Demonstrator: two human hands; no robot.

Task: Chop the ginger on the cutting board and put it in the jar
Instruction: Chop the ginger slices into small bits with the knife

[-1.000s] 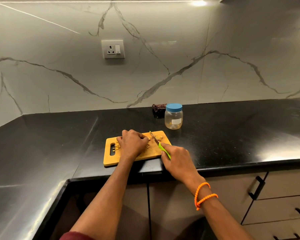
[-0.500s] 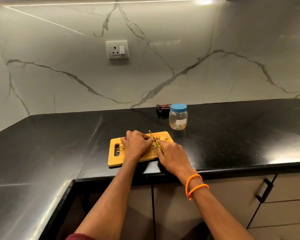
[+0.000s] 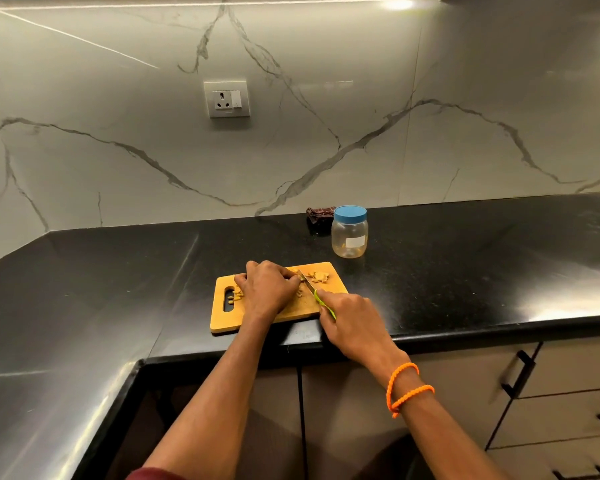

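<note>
Fingers: left hand (image 3: 267, 289) curled, pinning the ginger (image 3: 300, 279); right hand (image 3: 352, 318) wrapped on the knife (image 3: 317, 294) handle.
Ginger: mid cutting board (image 3: 222, 322), cut bits either side; likely firm, knobbly, prone to roll, so hold close behind the blade.
Jar (image 3: 349, 232): beyond the board's right corner, lidded, on the surface (image 3: 465, 271).

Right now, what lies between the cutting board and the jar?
Head view: only bare black countertop separates the cutting board and the jar.

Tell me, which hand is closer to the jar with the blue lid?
Right. The right hand holds the knife at the cutting board's near right corner, below the jar. The left hand rests farther left, mid-board.
</note>
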